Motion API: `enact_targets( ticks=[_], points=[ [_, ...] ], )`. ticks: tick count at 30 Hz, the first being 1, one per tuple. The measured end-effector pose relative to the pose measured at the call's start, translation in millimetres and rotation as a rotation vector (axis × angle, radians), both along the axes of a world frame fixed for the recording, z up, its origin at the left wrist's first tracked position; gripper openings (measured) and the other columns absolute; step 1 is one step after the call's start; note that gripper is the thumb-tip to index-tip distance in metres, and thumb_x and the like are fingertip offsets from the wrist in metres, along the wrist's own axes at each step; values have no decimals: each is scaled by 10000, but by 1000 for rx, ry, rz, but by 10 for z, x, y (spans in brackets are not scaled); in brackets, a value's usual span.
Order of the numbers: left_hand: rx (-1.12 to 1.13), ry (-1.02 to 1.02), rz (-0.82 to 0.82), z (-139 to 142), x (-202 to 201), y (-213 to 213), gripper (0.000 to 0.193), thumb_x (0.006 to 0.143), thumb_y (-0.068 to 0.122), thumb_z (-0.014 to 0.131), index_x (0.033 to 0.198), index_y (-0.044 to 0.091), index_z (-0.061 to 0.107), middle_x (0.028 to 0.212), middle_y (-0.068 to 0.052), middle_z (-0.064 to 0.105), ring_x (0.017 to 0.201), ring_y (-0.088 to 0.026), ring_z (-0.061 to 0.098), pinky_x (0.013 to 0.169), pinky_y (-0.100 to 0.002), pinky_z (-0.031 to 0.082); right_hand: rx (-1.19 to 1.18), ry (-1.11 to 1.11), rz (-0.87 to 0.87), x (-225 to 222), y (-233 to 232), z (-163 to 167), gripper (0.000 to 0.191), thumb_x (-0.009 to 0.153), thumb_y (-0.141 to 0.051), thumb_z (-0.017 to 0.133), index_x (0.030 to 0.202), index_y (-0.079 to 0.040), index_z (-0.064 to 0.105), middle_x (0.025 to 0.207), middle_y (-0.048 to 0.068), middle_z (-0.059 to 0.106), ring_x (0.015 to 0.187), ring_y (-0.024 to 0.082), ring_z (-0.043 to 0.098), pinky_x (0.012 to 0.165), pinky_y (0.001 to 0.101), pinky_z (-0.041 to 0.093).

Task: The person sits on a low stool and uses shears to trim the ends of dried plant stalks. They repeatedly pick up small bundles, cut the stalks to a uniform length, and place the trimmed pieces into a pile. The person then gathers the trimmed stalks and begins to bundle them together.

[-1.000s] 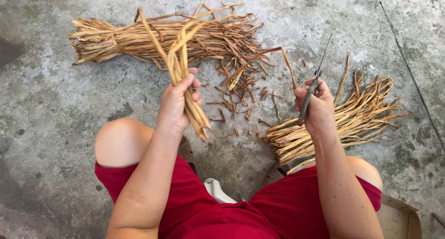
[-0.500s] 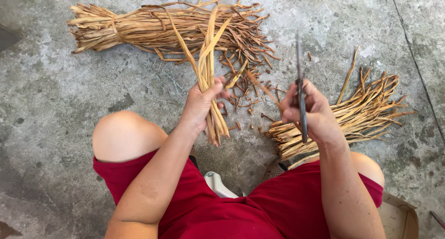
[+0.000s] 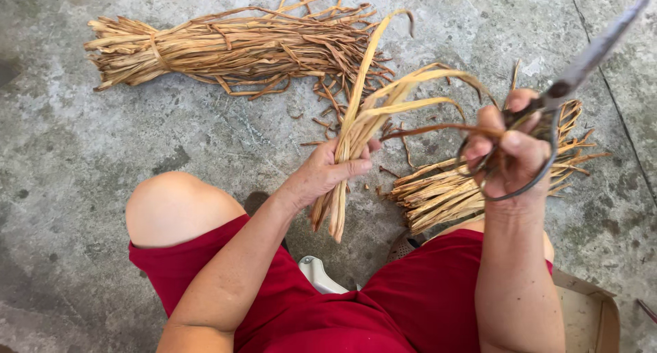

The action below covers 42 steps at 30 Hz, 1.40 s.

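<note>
1. The left hand [image 3: 328,172] gripped a small bunch of dried strips [image 3: 363,131], fingers wrapped tight, above the concrete floor [image 3: 82,161].
2. The right hand [image 3: 510,154] was closed through the handles of iron scissors [image 3: 568,79], blades pointing far right.
3. A tied bundle [image 3: 226,48] lay far left; a cut pile [image 3: 445,189] lay near the right knee.
4. Risk: curling strip tips close to the blades could snag, or fingers be nicked.

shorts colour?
Red shorts; plain, no pattern. Head view, the only one, shows them clearly.
</note>
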<state>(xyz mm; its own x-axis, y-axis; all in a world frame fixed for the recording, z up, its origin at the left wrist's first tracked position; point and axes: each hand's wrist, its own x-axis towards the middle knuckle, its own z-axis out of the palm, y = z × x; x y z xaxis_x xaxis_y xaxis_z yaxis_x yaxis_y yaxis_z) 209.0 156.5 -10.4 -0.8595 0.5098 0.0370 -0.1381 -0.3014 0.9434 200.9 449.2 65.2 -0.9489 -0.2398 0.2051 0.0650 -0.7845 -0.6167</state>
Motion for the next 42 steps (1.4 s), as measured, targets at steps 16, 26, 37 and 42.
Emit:
enact_targets(
  ticks=[16, 26, 37, 42],
  points=[
    [-336, -292, -36, -381, -442, 132, 337, 872, 93, 747, 1170, 29, 604, 851, -77, 716, 726, -138, 707, 680, -273, 622, -422, -14, -472, -725, 1715, -762, 147, 1192, -133, 524, 1170, 7, 564, 1119, 165, 642, 982, 197, 668, 950, 224, 557],
    [443, -513, 338, 48, -664, -401, 171, 1014, 172, 655, 963, 9, 644, 772, -92, 711, 687, -192, 729, 739, -377, 652, 315, -212, -676, -538, 540, -404, 194, 1055, -64, 662, 881, -101, 583, 876, 138, 704, 694, 196, 669, 639, 325, 580],
    [791, -515, 471, -169, -771, -438, 143, 1032, 157, 664, 1081, 23, 659, 955, -69, 725, 811, -172, 731, 908, -436, 640, 677, -224, 436, 376, -1245, -788, 310, 899, -153, 796, 1123, -96, 589, 1008, 128, 759, 639, 74, 596, 504, 218, 418],
    [674, -549, 504, -203, -757, -495, 171, 975, 112, 629, 1140, 68, 629, 1034, -112, 742, 914, -234, 750, 857, -443, 626, 650, -373, 378, 283, -1208, -889, 293, 828, -109, 790, 1023, -127, 572, 785, 82, 737, 462, 81, 504, 387, 197, 327]
  ],
)
